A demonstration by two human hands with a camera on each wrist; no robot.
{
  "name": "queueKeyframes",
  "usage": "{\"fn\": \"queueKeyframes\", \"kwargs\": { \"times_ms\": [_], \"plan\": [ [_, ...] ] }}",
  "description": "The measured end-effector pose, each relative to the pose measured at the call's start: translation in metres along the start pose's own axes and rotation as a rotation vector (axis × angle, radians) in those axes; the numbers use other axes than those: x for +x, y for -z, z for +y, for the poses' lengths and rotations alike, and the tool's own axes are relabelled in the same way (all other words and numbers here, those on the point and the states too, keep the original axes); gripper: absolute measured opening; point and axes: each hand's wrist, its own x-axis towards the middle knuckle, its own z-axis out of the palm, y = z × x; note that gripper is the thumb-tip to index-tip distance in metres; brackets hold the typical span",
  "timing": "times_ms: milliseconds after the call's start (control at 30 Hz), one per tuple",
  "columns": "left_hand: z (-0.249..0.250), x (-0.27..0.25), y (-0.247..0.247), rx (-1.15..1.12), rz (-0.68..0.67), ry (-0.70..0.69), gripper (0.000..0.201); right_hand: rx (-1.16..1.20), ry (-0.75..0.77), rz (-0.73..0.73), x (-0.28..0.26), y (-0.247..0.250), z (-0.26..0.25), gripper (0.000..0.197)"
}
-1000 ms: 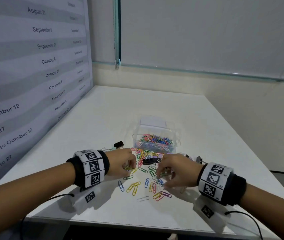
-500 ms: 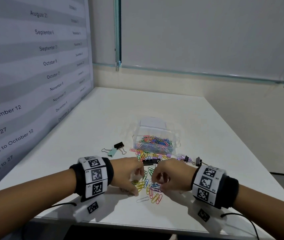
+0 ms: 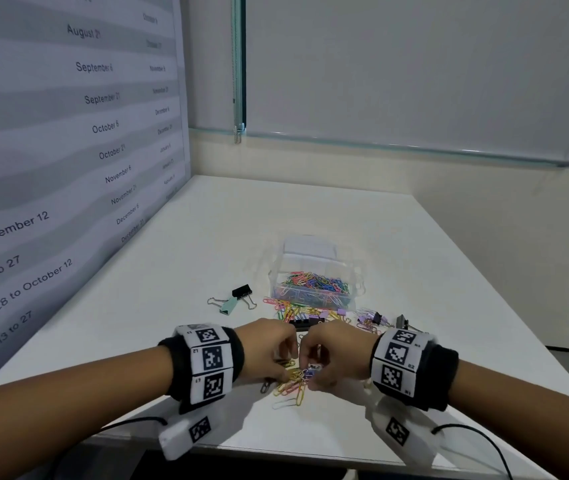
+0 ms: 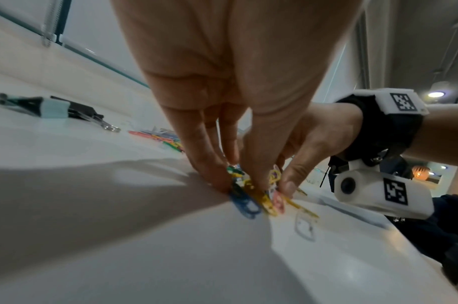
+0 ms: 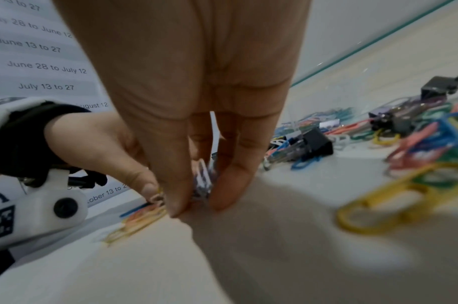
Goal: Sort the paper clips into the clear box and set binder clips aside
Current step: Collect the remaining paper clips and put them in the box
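While both hands are crowding together near the table's front edge, much of what they are working on is lying hidden beneath them.

Hidden: the palms and knuckles are covering the middle of the loose heap of paper clips (image 3: 293, 384); an exact clip count there is not possible.
Left hand (image 3: 269, 351): its fingertips (image 4: 217, 181) are pressing down on and pinching together a bunch of blue, yellow and green clips on the table (image 3: 206, 237).
Right hand (image 3: 335, 355): thumb and fingers (image 5: 175, 197) are closing around a few clips, one pale purple; blur is hiding how many.
Clear box (image 3: 314, 271): it is standing open beyond the hands, mid-table, with a dense layer of mixed-colour clips inside, too many to count.
Second scatter (image 3: 296, 308): more clips are lying against the box's near wall, partly cut off by the hands.
Binder clips, left group: two, one black (image 3: 242, 292) and one mint green (image 3: 229, 305), are lying touching each other left of the box.
Binder clips, centre: a black one (image 3: 302, 322) is peeking out just above the knuckles, partly hidden.
Binder clips, right: small purple ones (image 3: 367, 318) and a dark one (image 3: 401, 321) are sitting right of the scatter; their number is hard to make out.
Single white clip (image 3: 284, 403): it is lying alone, nearest the table edge.
Wrist bands: two, each carrying printed square markers.
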Motion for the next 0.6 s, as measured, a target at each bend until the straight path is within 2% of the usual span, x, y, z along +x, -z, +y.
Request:
{"fn": "queueKeyframes", "kwargs": {
  "times_ms": [67, 200, 267, 400, 600],
  "plan": [
    [0.003, 0.001, 0.000, -0.017, 0.002, 0.014, 0.048, 0.013, 0.004, 0.012, 0.001, 0.001, 0.002, 0.020],
    [0.008, 0.001, -0.005, 0.085, -0.064, 0.001, 0.068, -0.003, -0.006, 0.074, 0.004, 0.013, 0.011, 0.014],
    [0.008, 0.003, -0.006, 0.089, -0.080, -0.007, 0.061, 0.015, -0.032, 0.101, 0.005, 0.023, 0.015, 0.013],
    [0.007, 0.008, 0.000, 0.088, -0.066, -0.026, 0.035, 0.117, -0.113, 0.197, 0.009, 0.050, 0.025, 0.011],
    [0.007, 0.015, 0.006, 0.060, -0.038, -0.014, 0.026, 0.183, -0.221, 0.546, 0.030, 0.077, 0.050, 0.016]
  ]
}}
